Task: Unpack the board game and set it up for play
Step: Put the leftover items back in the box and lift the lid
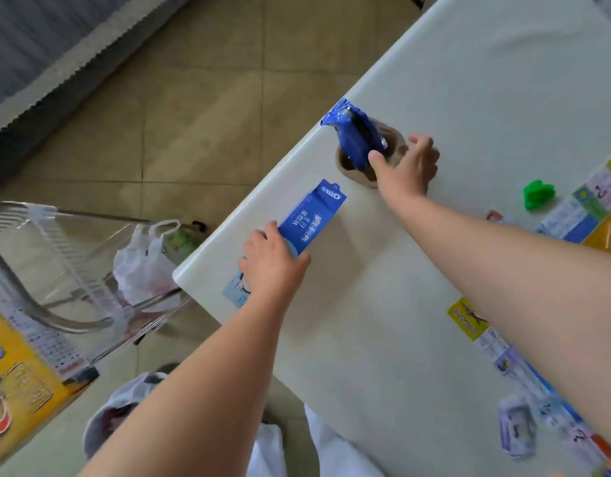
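Nearest me, at my lower left, the yellow game box (18, 390) lies beside a clear chair (73, 270). The game board (467, 320) is spread along the right side of the white table (486, 80), partly under my right forearm. My left hand (273, 263) curls over the near end of a blue Oreo box (311, 215) lying flat by the table's edge. Farther out, my right hand (409, 170) pinches a blue packet (357, 136) standing in a brown dish (349, 168) (thumb on the wrapper, fingers curled behind). A green piece (538, 194) sits near the board.
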